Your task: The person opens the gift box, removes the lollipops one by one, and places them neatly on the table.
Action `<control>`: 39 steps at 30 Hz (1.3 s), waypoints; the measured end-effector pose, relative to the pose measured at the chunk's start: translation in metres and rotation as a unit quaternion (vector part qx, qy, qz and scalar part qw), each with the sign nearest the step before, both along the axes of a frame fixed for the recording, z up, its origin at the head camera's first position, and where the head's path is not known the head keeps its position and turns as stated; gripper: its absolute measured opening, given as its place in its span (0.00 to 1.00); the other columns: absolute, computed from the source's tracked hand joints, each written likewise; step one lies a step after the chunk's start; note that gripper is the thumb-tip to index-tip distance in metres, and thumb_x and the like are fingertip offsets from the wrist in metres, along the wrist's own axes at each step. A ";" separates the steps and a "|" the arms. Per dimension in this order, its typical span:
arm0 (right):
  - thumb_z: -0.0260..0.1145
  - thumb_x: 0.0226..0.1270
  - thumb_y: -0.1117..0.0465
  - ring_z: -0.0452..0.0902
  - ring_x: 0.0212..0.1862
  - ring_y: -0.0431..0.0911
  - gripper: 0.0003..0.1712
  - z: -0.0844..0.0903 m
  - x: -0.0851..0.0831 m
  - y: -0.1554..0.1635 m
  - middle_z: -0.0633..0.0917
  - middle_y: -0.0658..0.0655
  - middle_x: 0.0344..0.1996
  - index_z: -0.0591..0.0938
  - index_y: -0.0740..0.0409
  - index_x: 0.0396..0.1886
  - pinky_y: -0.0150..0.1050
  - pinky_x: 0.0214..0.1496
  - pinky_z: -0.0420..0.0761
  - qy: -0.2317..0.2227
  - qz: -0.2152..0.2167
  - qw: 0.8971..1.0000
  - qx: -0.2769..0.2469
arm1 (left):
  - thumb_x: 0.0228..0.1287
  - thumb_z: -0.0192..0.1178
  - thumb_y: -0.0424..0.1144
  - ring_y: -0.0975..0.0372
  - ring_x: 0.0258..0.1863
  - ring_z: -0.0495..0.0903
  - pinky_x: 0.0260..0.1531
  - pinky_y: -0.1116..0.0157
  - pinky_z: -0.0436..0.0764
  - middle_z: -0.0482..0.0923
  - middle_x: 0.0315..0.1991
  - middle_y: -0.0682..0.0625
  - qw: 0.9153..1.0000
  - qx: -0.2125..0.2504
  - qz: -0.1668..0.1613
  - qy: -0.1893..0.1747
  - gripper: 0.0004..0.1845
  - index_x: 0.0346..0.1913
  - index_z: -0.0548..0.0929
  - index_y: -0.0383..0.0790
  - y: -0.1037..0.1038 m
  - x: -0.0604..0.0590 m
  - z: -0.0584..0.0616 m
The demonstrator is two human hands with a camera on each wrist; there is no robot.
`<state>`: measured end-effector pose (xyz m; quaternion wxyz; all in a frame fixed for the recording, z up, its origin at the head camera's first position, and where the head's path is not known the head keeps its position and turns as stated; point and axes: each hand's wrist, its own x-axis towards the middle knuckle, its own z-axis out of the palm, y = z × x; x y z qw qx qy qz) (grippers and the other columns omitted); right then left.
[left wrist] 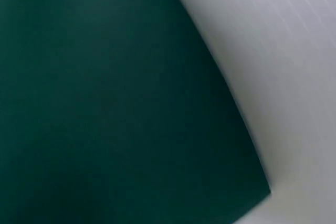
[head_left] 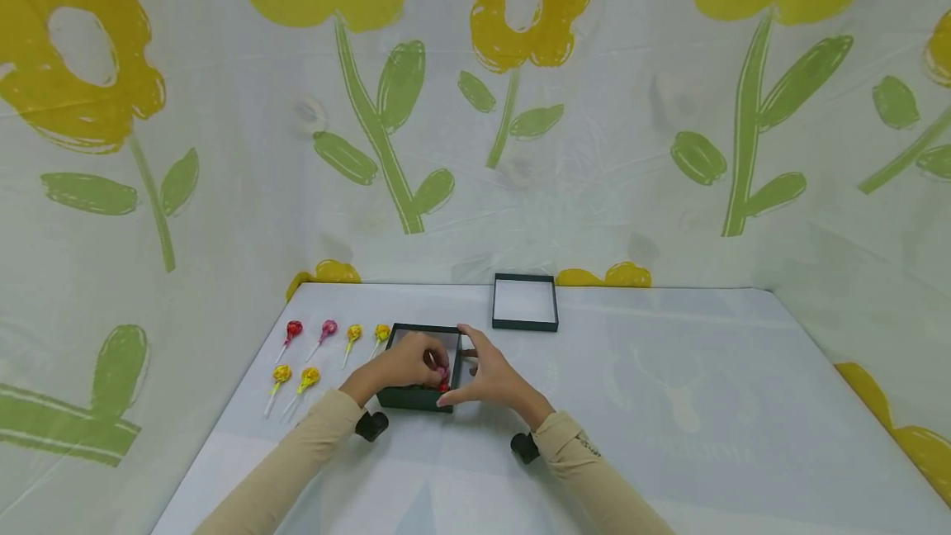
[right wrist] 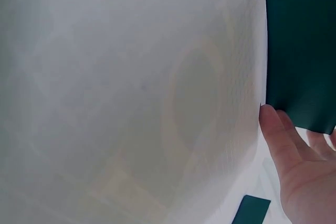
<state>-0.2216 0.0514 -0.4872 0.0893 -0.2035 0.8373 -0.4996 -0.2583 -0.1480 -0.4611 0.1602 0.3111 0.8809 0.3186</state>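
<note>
Left hand (head_left: 404, 366) pinches pink lollipop (head_left: 442, 373) inside dark box (head_left: 416, 397); right hand (head_left: 486, 376) spread against box's right wall. Bare table (head_left: 669, 403) right; six lollipops (head_left: 312, 353) left.

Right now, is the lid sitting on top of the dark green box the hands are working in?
No: in the head view the lid lies apart on the table, behind the open box.

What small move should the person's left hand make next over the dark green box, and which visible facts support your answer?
Probably lower and let go of the pink lollipop inside the dark green box. The left hand pinches it just above the box's floor, where a red lollipop already lies, while the right hand steadies the box's right wall. Six lollipops wait on the table.
</note>
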 end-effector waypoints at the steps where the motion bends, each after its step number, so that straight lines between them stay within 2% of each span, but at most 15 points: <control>1: 0.82 0.37 0.48 0.68 0.63 0.51 0.68 0.000 0.000 0.000 0.55 0.51 0.72 0.50 0.51 0.75 0.43 0.56 0.75 0.000 0.000 1.000 0.000 | 0.54 0.66 0.32 0.63 0.32 0.78 0.33 0.66 0.81 0.79 0.31 0.54 1.000 0.002 0.010 -0.008 0.06 0.36 0.83 0.41 0.000 -0.001 0.000; 4: 0.82 0.37 0.47 0.68 0.62 0.51 0.68 0.001 -0.001 0.000 0.55 0.51 0.72 0.50 0.51 0.75 0.43 0.56 0.75 0.002 0.000 1.000 0.002 | 0.55 0.66 0.32 0.62 0.34 0.78 0.35 0.64 0.81 0.80 0.34 0.52 0.999 0.013 0.034 -0.023 0.08 0.39 0.84 0.39 0.001 -0.001 0.001; 10: 0.82 0.38 0.48 0.68 0.62 0.51 0.68 0.002 -0.001 0.001 0.56 0.52 0.71 0.50 0.50 0.75 0.42 0.56 0.75 0.003 0.000 1.000 -0.001 | 0.59 0.62 0.34 0.60 0.38 0.78 0.41 0.59 0.80 0.81 0.38 0.52 0.995 0.047 0.075 -0.044 0.11 0.45 0.84 0.40 0.001 -0.002 0.005; 13: 0.82 0.37 0.48 0.69 0.62 0.51 0.68 0.002 -0.002 0.001 0.56 0.52 0.71 0.50 0.50 0.75 0.42 0.56 0.76 0.004 -0.001 1.000 -0.003 | 0.61 0.62 0.35 0.59 0.40 0.78 0.42 0.59 0.80 0.81 0.40 0.51 0.990 0.074 0.107 -0.061 0.10 0.45 0.85 0.41 0.001 -0.004 0.006; 16: 0.82 0.37 0.49 0.69 0.62 0.50 0.68 0.003 -0.002 0.002 0.56 0.52 0.71 0.50 0.51 0.75 0.42 0.56 0.75 0.004 -0.002 1.000 -0.005 | 0.61 0.62 0.36 0.58 0.40 0.79 0.40 0.59 0.81 0.81 0.42 0.50 0.980 0.113 0.134 -0.096 0.10 0.45 0.85 0.41 0.002 -0.003 0.006; 21: 0.82 0.38 0.49 0.68 0.62 0.51 0.67 0.003 -0.002 0.002 0.56 0.52 0.71 0.50 0.52 0.74 0.43 0.57 0.75 0.002 -0.002 1.000 -0.004 | 0.62 0.61 0.37 0.55 0.33 0.82 0.36 0.59 0.83 0.82 0.41 0.46 0.955 0.174 0.186 -0.153 0.12 0.48 0.83 0.38 0.003 0.001 0.006; 24: 0.82 0.37 0.48 0.69 0.62 0.52 0.67 0.003 -0.001 0.002 0.57 0.52 0.71 0.51 0.52 0.74 0.43 0.57 0.75 -0.002 -0.005 1.000 -0.004 | 0.62 0.62 0.38 0.55 0.33 0.82 0.37 0.59 0.83 0.82 0.40 0.45 0.934 0.217 0.228 -0.170 0.13 0.48 0.83 0.37 0.003 0.003 0.007; 27: 0.82 0.36 0.47 0.69 0.62 0.52 0.68 0.003 0.000 0.003 0.57 0.52 0.71 0.51 0.52 0.74 0.44 0.57 0.75 -0.003 -0.008 1.000 -0.003 | 0.61 0.63 0.39 0.56 0.36 0.82 0.40 0.59 0.82 0.81 0.43 0.45 0.908 0.264 0.266 -0.186 0.15 0.48 0.82 0.35 0.002 0.003 0.007; 29: 0.82 0.35 0.47 0.69 0.62 0.52 0.68 0.003 0.000 0.003 0.56 0.52 0.71 0.51 0.51 0.74 0.44 0.57 0.75 -0.006 -0.010 1.000 -0.004 | 0.61 0.63 0.40 0.57 0.39 0.81 0.43 0.59 0.81 0.80 0.45 0.45 0.892 0.293 0.280 -0.200 0.18 0.51 0.80 0.33 0.000 0.004 0.009; 32: 0.82 0.36 0.48 0.68 0.62 0.53 0.68 0.003 0.001 0.002 0.56 0.51 0.71 0.51 0.51 0.74 0.45 0.58 0.74 -0.010 -0.009 1.000 -0.004 | 0.62 0.63 0.40 0.57 0.43 0.79 0.47 0.59 0.80 0.79 0.48 0.44 0.874 0.325 0.285 -0.221 0.23 0.56 0.77 0.30 -0.005 0.005 0.011; 33: 0.82 0.36 0.49 0.68 0.62 0.53 0.68 0.002 0.001 0.001 0.56 0.51 0.71 0.51 0.51 0.74 0.45 0.58 0.74 -0.011 -0.009 1.000 -0.005 | 0.62 0.63 0.40 0.57 0.44 0.79 0.48 0.59 0.79 0.79 0.48 0.44 0.870 0.331 0.284 -0.227 0.24 0.58 0.75 0.30 -0.007 0.006 0.012; 39: 0.82 0.37 0.49 0.68 0.62 0.53 0.66 0.000 0.002 -0.001 0.57 0.52 0.71 0.52 0.52 0.74 0.46 0.56 0.76 -0.007 -0.010 1.000 -0.002 | 0.60 0.65 0.39 0.57 0.46 0.80 0.48 0.61 0.79 0.78 0.50 0.44 0.863 0.345 0.278 -0.243 0.27 0.61 0.73 0.32 -0.019 0.011 0.016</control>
